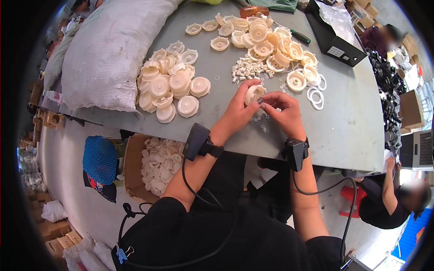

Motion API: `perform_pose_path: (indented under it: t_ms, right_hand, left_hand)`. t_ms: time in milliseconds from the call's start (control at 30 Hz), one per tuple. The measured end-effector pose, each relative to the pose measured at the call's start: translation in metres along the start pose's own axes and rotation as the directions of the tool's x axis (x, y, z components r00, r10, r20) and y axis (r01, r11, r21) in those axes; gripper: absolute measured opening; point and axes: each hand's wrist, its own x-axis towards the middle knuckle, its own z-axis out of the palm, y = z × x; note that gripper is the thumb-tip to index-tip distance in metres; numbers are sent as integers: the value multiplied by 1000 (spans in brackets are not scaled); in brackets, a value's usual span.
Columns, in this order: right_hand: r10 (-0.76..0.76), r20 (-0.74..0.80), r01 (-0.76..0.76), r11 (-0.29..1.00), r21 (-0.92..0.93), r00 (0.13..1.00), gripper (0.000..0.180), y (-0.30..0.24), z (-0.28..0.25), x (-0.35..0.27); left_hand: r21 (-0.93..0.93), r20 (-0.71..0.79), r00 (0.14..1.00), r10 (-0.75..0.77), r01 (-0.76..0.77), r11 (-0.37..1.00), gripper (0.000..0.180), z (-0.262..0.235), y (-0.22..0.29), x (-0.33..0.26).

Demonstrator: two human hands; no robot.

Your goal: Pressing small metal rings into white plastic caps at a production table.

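The cream round cap (254, 93) is held above the tabletop (352, 126), between the 2 hands of the person. The left grip (239, 106) is closed on it: the cap lies at the fingertips of this hand, tilted, with its side against the thumb and the fingers. The right grip (284, 110) is at the lower right edge of the cap, with the fingertips brought together there; a small dark spot shows at this place, and I cannot tell if these fingertips hold something.

Just beyond the cap lies a heap of small white tubular pieces (250, 68), and behind it a big pile of open cream caps (260, 36). To the right of this pile are some flat white rings (315, 98). To the left, near a white woven sack (108, 54), lies 1 more pile of cream caps (165, 86), well apart from the hands. Farther, there are a screwdriver with green handle (300, 37) and a black box (337, 40). Below the tabletop, a cardboard box (134, 178) contains many white parts (158, 162).
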Motion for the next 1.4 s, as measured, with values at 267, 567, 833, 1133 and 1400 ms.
perform_pose_path:
  t_ms: [267,567,833,1133,1400]
  right_hand:
    - [-23,-26,22,998,-52,999,17,-6,-2,-2]
    - [92,-368,-138,985,-99,925,18,6,-20,12]
    - [-13,-243,-171,673,-720,970,22,20,-9,58]
    - [-37,-286,-100,889,-448,958,13,25,1,57]
    - [86,158,-116,976,187,984,13,-5,17,41]
  left_hand:
    - [-23,52,999,11,-10,1000,36,4,-1,0]
    - [-39,-240,969,59,-70,997,33,3,2,4]
    - [-21,-299,950,-87,84,996,32,-4,-3,4]
    - [-73,-343,933,-108,88,993,33,-9,1,2]
    - [16,-386,920,70,-70,997,31,-9,-5,5]
